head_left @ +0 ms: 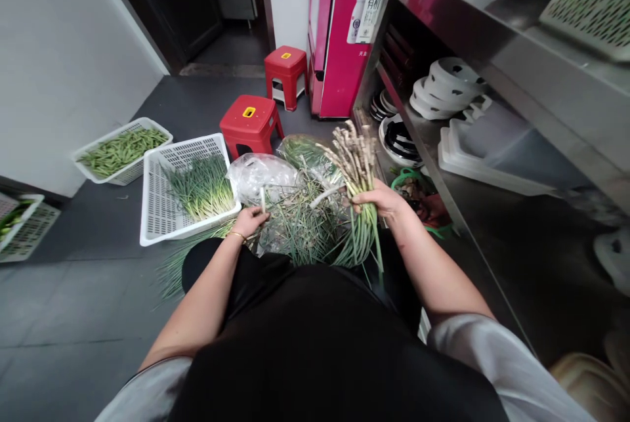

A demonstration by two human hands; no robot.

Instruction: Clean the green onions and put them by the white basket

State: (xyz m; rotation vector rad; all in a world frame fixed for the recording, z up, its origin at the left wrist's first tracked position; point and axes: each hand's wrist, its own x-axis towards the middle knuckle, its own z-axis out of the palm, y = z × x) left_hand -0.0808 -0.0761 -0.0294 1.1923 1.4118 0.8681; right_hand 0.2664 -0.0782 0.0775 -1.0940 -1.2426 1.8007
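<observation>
My right hand is closed round a thick bunch of green onions, the pale root ends pointing up and the green leaves hanging down. A whitish strip sticks out to the left of the bunch. My left hand is pinched shut at a thin white strip that stands up from the fingertips; what it is made of I cannot tell. Between my hands lies a loose heap of green leaves and dry trimmings. Left of it, a white basket holds cleaner green onions.
Clear plastic bags lie beyond the heap. Two red stools stand farther off, near a pink fridge. A basket of green pods is at far left. A steel shelf with stacked dishes rises close on the right, above a green basket.
</observation>
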